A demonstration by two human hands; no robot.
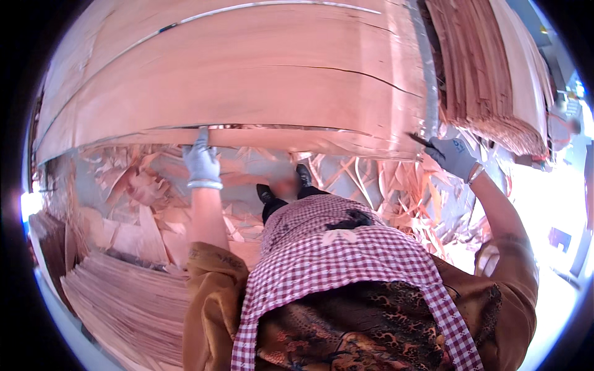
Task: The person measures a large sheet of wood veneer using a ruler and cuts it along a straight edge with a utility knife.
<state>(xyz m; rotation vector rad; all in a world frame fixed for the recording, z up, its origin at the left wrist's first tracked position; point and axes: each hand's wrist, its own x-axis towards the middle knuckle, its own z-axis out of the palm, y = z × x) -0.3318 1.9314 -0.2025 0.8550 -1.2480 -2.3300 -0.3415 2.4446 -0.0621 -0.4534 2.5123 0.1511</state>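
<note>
A wide pinkish wood veneer sheet lies across the top of the view, with cracks and a long narrow slit near its front edge. My left hand, in a grey glove, grips that front edge at the slit, a finger reaching over the narrow strip. My right hand, also gloved, is closed on a dark, thin tool at the sheet's right end, probably a blade; its exact shape is unclear. A long white rod with a dark section lies along the far part of the sheet.
Veneer stacks stand at the upper right and lower left. Torn veneer scraps litter the floor around my shoes, below my checked apron. A blurred figure, perhaps another person, is at the far right beside a bright area.
</note>
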